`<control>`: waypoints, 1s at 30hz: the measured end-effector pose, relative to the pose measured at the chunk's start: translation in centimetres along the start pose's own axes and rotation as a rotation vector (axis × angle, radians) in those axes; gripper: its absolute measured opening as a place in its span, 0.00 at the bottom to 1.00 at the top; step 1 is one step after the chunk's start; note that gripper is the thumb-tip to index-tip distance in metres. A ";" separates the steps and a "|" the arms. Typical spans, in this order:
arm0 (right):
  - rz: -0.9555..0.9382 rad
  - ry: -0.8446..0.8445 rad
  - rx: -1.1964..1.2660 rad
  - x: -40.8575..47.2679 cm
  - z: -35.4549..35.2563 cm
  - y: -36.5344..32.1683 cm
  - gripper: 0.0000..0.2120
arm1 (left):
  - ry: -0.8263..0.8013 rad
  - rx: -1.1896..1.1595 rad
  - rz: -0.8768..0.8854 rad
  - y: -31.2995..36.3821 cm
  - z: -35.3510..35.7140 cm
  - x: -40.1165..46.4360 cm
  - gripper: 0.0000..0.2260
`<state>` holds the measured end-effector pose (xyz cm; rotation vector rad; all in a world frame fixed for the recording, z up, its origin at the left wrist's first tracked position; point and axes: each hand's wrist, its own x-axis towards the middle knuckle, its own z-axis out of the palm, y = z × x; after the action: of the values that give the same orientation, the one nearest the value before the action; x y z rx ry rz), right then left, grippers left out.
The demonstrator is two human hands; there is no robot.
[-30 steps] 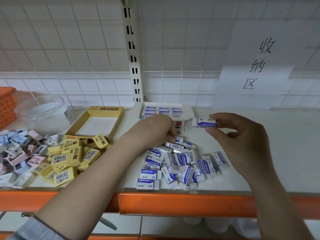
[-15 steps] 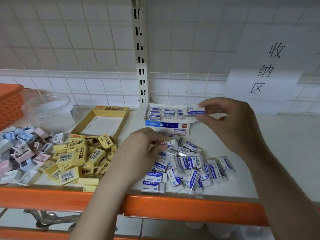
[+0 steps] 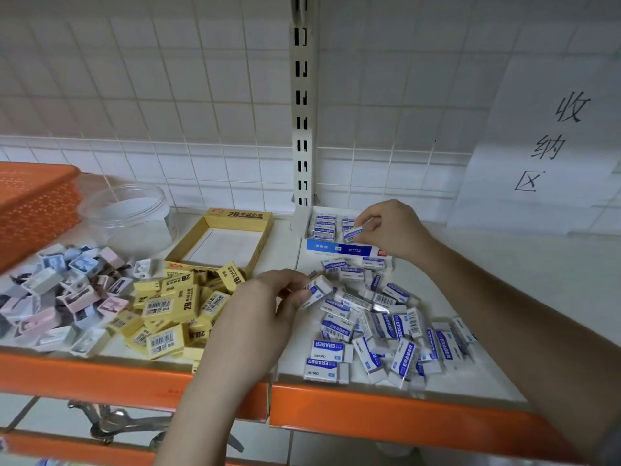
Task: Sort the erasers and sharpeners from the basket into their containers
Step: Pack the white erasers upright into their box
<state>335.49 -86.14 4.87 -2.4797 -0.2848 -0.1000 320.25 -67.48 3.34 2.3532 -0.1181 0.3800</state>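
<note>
White-and-blue eraser point(image 3: 352, 234) sat pinched in my right hand point(image 3: 391, 230), poised over the rows already packed in the white eraser box point(image 3: 339, 247) at twelve o'clock of the loose pile. My left hand point(image 3: 268, 297) gripped a second eraser point(image 3: 319, 290) at the pile's nine o'clock edge. The blue-sleeved erasers point(image 3: 386, 331) lay heaped toward the shelf's orange front lip point(image 3: 386, 412), some right at the edge; I judged a careless sweep of my forearm could knock those off. Seating the held piece crooked could, I thought, jam the row or lift its neighbours. At nine o'clock lay the yellow erasers point(image 3: 171, 311), with their open yellow box point(image 3: 221, 240) behind; a stray blue one could slide among them. Farther out sat the pastel sharpeners point(image 3: 57, 294), a clear tub point(image 3: 127, 213) and the orange basket point(image 3: 33, 206).
</note>
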 end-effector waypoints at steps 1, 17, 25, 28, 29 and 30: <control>0.008 -0.001 -0.002 0.2 0.2 0.1 0.10 | 0.005 -0.005 -0.006 -0.1 -0.1 0.0 0.08; 0.044 0.039 -0.192 0.9 1.4 -0.4 0.03 | 0.134 -0.362 -0.103 -0.8 -0.3 0.5 0.03; -0.018 0.094 -0.096 -0.5 0.3 -0.2 0.06 | 0.239 -0.529 -0.119 -0.5 -0.9 1.5 0.14; -0.058 0.166 -0.043 -1.7 -0.3 -0.2 0.06 | 0.212 -0.628 -0.120 0.2 -1.2 1.8 0.14; -0.071 0.186 -0.029 -2.1 -0.6 -0.2 0.06 | 0.196 -0.671 -0.123 0.3 -1.2 1.9 0.14; -0.081 0.201 -0.016 -2.6 -0.8 -0.2 0.05 | 0.180 -0.704 -0.121 0.4 -1.2 2.0 0.15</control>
<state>332.87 -86.92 5.30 -2.4505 -0.2989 -0.3838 321.80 -66.90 5.03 1.6168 -0.0160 0.4075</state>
